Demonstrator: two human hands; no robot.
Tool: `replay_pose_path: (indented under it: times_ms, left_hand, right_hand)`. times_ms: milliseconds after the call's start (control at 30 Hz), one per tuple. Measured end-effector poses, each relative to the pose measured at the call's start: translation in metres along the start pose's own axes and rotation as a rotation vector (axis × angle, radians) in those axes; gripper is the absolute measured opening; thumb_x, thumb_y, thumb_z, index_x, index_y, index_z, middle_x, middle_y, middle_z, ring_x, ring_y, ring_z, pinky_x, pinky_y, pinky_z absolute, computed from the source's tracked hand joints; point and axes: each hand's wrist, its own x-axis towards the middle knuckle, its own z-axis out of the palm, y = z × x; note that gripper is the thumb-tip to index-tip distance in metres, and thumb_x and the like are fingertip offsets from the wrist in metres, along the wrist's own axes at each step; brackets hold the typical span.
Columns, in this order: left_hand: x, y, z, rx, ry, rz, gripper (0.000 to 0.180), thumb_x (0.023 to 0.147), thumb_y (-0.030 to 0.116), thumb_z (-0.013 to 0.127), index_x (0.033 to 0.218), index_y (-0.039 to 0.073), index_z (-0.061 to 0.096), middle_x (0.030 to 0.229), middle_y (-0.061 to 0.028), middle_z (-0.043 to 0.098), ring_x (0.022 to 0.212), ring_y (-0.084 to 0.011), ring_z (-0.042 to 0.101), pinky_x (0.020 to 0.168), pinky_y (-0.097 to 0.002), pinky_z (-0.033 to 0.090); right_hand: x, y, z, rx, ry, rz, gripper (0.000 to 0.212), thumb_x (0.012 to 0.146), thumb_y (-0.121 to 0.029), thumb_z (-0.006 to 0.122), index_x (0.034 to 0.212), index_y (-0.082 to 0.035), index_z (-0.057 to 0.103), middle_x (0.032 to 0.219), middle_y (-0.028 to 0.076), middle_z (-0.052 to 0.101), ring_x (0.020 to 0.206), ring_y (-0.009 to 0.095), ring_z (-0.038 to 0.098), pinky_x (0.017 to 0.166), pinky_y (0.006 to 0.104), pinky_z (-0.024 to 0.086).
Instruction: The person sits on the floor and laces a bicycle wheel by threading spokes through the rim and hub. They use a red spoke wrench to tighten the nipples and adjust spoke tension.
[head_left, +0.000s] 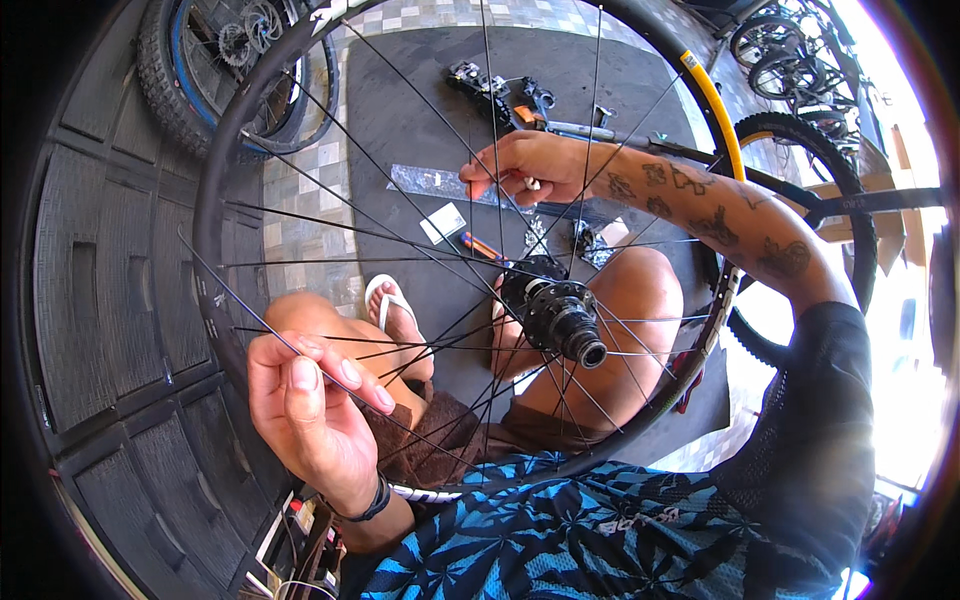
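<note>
A large spoked bicycle wheel (212, 300) stands before me over my lap, its black hub (555, 310) facing me between my knees. My left hand (318, 405) is closed at the wheel's left side, thumb and fingers pinching a long dark spoke (235, 292) that runs slantwise across the near side of the rim. Reaching round past the wheel's far side, my right hand (535, 165) has its fingertips pinched together beside a thin reddish upright thing I cannot name. A small white bit (532, 184) shows at its curled fingers.
On the dark mat (390, 75) beyond lie a clear plastic strip (430, 180), a white card (442, 223), an orange-and-blue tool (482, 246), small silver pieces (535, 235) and bike parts (485, 85). Another wheel (235, 50) leans far left, beside dark panelled doors (100, 300). Bikes (800, 60) stand right.
</note>
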Motion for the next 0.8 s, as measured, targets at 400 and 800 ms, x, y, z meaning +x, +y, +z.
replay_pose_path:
  times_ms: [400,800]
  left_hand:
    - [-0.001,-0.006,-0.002,0.056,0.028,-0.017,0.018,0.108,0.020,0.053,0.111,0.002,0.055,0.085,-0.0063,0.054,0.066,-0.0104,0.054,0.046,-0.0257,0.049]
    - [0.000,-0.007,0.002,0.119,0.057,-0.043,0.019,0.108,0.021,0.055,0.111,0.002,0.055,0.081,-0.0068,0.055,0.059,-0.0125,0.053,0.046,-0.0267,0.049]
  right_hand:
    - [-0.009,0.000,0.030,-0.138,-0.086,0.181,0.024,0.098,-0.023,0.073,0.102,0.000,0.072,0.094,0.004,0.068,0.056,0.000,0.039,0.038,0.0179,0.024]
    - [-0.014,0.001,0.034,-0.180,-0.170,0.249,0.014,0.096,-0.017,0.075,0.093,-0.005,0.071,0.087,-0.004,0.067,0.054,-0.003,0.042,0.038,0.0165,0.026]
